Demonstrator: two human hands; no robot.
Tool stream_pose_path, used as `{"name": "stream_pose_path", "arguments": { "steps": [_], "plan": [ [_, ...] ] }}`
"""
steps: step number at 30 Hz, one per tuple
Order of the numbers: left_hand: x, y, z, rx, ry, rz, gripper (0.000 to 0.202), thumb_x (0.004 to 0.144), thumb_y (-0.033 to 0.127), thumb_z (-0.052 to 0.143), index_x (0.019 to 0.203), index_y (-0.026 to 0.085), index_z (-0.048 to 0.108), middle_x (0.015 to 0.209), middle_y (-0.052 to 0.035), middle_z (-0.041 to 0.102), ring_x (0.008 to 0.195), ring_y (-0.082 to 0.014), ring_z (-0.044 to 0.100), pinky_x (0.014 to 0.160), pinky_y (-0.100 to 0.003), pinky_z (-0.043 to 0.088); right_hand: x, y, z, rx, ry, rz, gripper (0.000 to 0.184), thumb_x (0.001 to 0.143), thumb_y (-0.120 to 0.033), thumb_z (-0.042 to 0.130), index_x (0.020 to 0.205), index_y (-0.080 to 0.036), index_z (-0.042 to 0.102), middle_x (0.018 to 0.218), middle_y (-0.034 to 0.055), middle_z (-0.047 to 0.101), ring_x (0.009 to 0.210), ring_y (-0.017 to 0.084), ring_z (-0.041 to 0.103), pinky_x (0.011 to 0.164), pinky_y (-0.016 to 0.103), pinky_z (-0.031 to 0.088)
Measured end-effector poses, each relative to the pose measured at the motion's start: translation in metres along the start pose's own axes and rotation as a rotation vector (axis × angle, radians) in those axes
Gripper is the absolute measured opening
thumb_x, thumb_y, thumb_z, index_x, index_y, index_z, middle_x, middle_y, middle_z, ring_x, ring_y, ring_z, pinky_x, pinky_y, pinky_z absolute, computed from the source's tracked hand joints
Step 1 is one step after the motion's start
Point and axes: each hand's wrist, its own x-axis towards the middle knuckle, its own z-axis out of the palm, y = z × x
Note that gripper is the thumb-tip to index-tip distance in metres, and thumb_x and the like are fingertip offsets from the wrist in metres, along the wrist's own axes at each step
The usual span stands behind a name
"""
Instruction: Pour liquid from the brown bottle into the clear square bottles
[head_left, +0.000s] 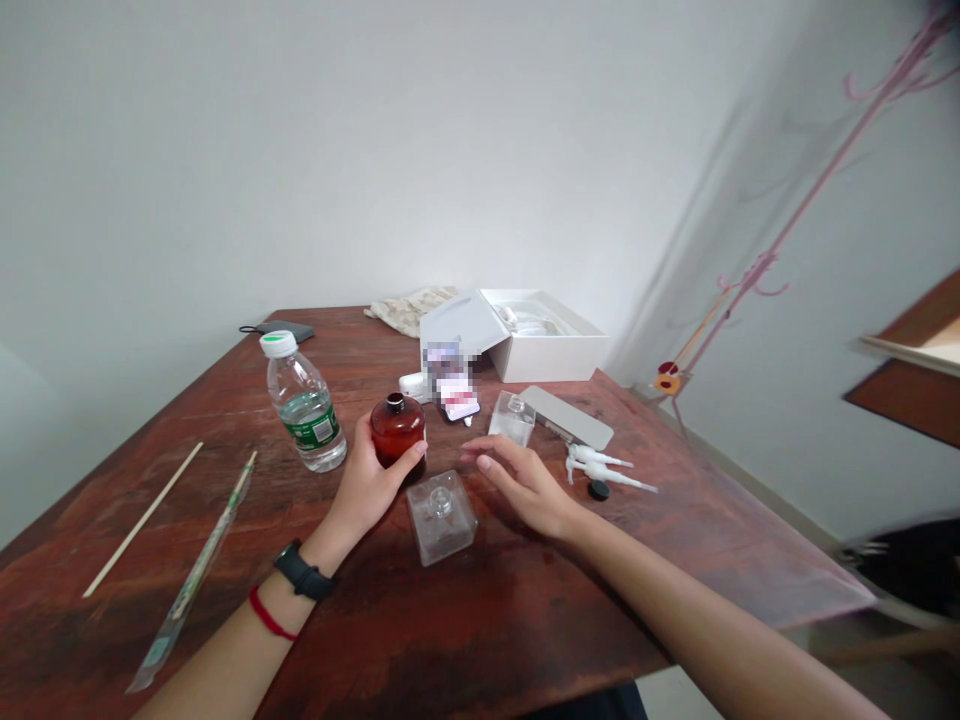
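Note:
My left hand (375, 475) is wrapped round a reddish-brown bottle (398, 432) with an uncapped neck. Just right of it, a clear square bottle (442, 520) with an open neck stands on the table. My right hand (525, 485) has its fingers stretched out and apart, holding nothing. Beyond those fingers is a second clear square bottle (513, 420), partly hidden by the hand. To the right lie white pump heads (600, 465) with thin tubes, and beside them a small black cap (598, 490).
A water bottle (306, 410) stands left, near a bare chopstick (142, 520) and wrapped chopsticks (199, 565). Behind are a phone (458, 400), a white earbud case (414, 387), an open white box (551, 355), a grey flat case (568, 416) and a cloth (409, 312).

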Motion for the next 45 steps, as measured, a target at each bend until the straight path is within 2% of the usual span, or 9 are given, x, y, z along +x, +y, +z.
{"name": "stream_pose_path", "arguments": {
  "steps": [10, 14, 19, 23, 28, 34, 37, 41, 45],
  "plan": [
    [0.000, 0.002, 0.000, 0.011, -0.006, -0.003, 0.062, 0.080, 0.051, 0.080, 0.125, 0.020, 0.049, 0.124, -0.0127, 0.068, 0.119, -0.0323, 0.067, 0.113, -0.052, 0.045, 0.003, 0.000, 0.001, -0.027, 0.044, -0.018, 0.019, 0.101, -0.032, 0.061, 0.091, -0.021, 0.072, 0.089, 0.0055, 0.079, 0.084, 0.020, 0.073, 0.079, 0.032, 0.054],
    [0.000, -0.001, -0.001, 0.006, -0.017, 0.003, 0.063, 0.081, 0.050, 0.080, 0.127, 0.020, 0.049, 0.126, -0.0132, 0.068, 0.120, -0.0322, 0.067, 0.114, -0.053, 0.045, 0.003, -0.001, 0.002, -0.056, 0.046, -0.025, 0.018, 0.099, -0.031, 0.062, 0.090, -0.020, 0.074, 0.088, 0.0055, 0.079, 0.082, 0.020, 0.072, 0.076, 0.031, 0.053],
    [0.002, -0.005, -0.001, 0.026, -0.024, 0.035, 0.069, 0.077, 0.045, 0.085, 0.130, 0.021, 0.048, 0.128, -0.0131, 0.068, 0.121, -0.0328, 0.068, 0.114, -0.054, 0.045, 0.004, -0.001, 0.002, -0.051, 0.053, -0.040, 0.015, 0.097, -0.029, 0.065, 0.101, -0.021, 0.078, 0.097, 0.0071, 0.082, 0.089, 0.022, 0.075, 0.080, 0.033, 0.056],
    [0.003, -0.006, -0.003, 0.080, -0.030, 0.059, 0.082, 0.070, 0.041, 0.091, 0.135, 0.020, 0.045, 0.131, -0.0144, 0.066, 0.122, -0.0348, 0.068, 0.114, -0.056, 0.045, 0.004, -0.001, 0.002, -0.035, 0.045, -0.001, 0.014, 0.096, -0.028, 0.064, 0.094, -0.021, 0.076, 0.094, 0.0065, 0.081, 0.088, 0.022, 0.074, 0.081, 0.034, 0.056],
    [0.002, -0.005, -0.005, 0.074, -0.041, 0.057, 0.081, 0.070, 0.041, 0.091, 0.134, 0.021, 0.046, 0.132, -0.0144, 0.066, 0.124, -0.0352, 0.067, 0.115, -0.056, 0.046, 0.004, 0.000, 0.002, 0.010, 0.045, 0.052, 0.013, 0.096, -0.029, 0.063, 0.093, -0.021, 0.073, 0.088, 0.0046, 0.079, 0.080, 0.020, 0.071, 0.073, 0.030, 0.053],
    [0.004, -0.004, -0.003, 0.020, -0.012, 0.078, 0.081, 0.073, 0.042, 0.090, 0.136, 0.023, 0.043, 0.136, -0.0136, 0.063, 0.126, -0.0330, 0.066, 0.116, -0.054, 0.046, 0.004, 0.000, 0.002, 0.030, 0.053, 0.046, 0.012, 0.096, -0.029, 0.063, 0.090, -0.020, 0.071, 0.085, 0.0034, 0.077, 0.079, 0.019, 0.069, 0.073, 0.030, 0.051],
    [0.005, -0.004, -0.004, -0.073, 0.042, 0.074, 0.072, 0.086, 0.055, 0.078, 0.140, 0.023, 0.042, 0.140, -0.0155, 0.060, 0.132, -0.0317, 0.063, 0.118, -0.053, 0.045, 0.005, 0.000, 0.003, 0.017, 0.073, 0.040, 0.017, 0.097, -0.033, 0.064, 0.088, -0.021, 0.070, 0.083, 0.0030, 0.075, 0.077, 0.019, 0.067, 0.073, 0.030, 0.050],
    [0.002, 0.003, -0.009, -0.128, 0.186, 0.169, 0.060, 0.104, 0.068, 0.043, 0.144, 0.023, 0.043, 0.149, -0.0184, 0.056, 0.141, -0.0307, 0.054, 0.125, -0.055, 0.036, 0.006, -0.001, 0.001, -0.050, 0.114, 0.010, 0.031, 0.098, -0.047, 0.066, 0.081, -0.020, 0.069, 0.077, 0.0029, 0.072, 0.073, 0.018, 0.063, 0.070, 0.030, 0.048],
    [-0.007, 0.021, -0.012, -0.056, 0.220, 0.338, 0.058, 0.106, 0.065, 0.045, 0.147, 0.024, 0.044, 0.156, -0.0171, 0.050, 0.148, -0.0305, 0.048, 0.127, -0.053, 0.032, 0.005, -0.005, -0.002, 0.037, 0.075, -0.061, 0.056, 0.100, -0.064, 0.056, 0.069, -0.020, 0.070, 0.076, 0.0059, 0.072, 0.071, 0.019, 0.066, 0.070, 0.032, 0.051]
  ]
}}
